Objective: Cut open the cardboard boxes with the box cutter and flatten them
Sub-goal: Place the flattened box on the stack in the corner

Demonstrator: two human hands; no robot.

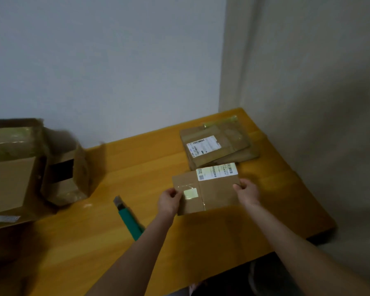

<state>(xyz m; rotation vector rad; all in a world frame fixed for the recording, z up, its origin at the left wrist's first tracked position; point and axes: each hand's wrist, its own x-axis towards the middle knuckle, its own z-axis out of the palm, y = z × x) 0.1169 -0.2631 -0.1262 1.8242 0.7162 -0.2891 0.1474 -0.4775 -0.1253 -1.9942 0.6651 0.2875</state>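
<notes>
**Cardboard box (214, 195) held flat at both ends**

Widest in view is the yellow wooden bench (150, 163), which runs from the near left to the far right corner by the wall. On its left stands a large open box (11, 178), with a smaller open box (71, 174) just beside it. Both have their flaps up and neither is flattened yet. At the far right lies a stack of flattened boxes (218, 146), label up.

Just near of that stack, the cardboard box is a thin flat panel with a shipping label and strips of clear tape. I cannot tell whether it rests on the bench or is lifted just off it. The left hand (169, 200) pinches its left edge and the right hand (247, 192) pinches its right edge, so the hands are well apart.

The panel is probably light and stiff but ready to fold at its creases. The tape looks slick, so the bare edges are the better hold. The green box cutter (128, 216) lies on the bench left of the left hand, grey tip pointing far, and neither hand touches it.
</notes>
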